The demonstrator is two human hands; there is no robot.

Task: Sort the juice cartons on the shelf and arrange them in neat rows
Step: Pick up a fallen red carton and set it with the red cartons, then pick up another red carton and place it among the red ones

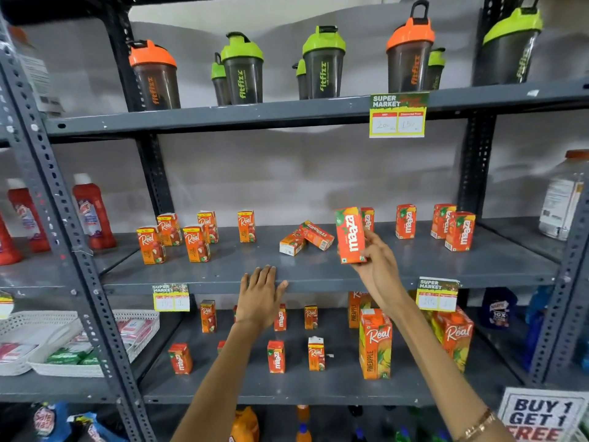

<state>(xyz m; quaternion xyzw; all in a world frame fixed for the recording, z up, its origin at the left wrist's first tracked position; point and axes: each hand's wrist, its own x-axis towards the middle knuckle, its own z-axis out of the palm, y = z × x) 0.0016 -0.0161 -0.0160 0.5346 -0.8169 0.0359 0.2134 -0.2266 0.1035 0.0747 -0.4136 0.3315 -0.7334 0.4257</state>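
My right hand point(377, 263) holds an upright orange Maaza carton point(350, 235) just above the middle shelf point(318, 275). My left hand point(259, 295) rests flat on that shelf's front edge, fingers spread, holding nothing. Several Real cartons point(196, 243) stand at the shelf's left. Two cartons point(306, 237) lie tipped over in the middle. Several Maaza cartons point(459, 230) stand at the right, one point(368, 218) partly hidden behind the held carton.
The lower shelf point(287, 387) carries scattered small cartons point(276, 356) and large Real pineapple packs point(374, 344). Shaker bottles point(323, 63) line the top shelf. Price tags point(437, 295) hang on shelf edges. Red bottles point(92, 212) and white baskets point(95, 368) sit at left.
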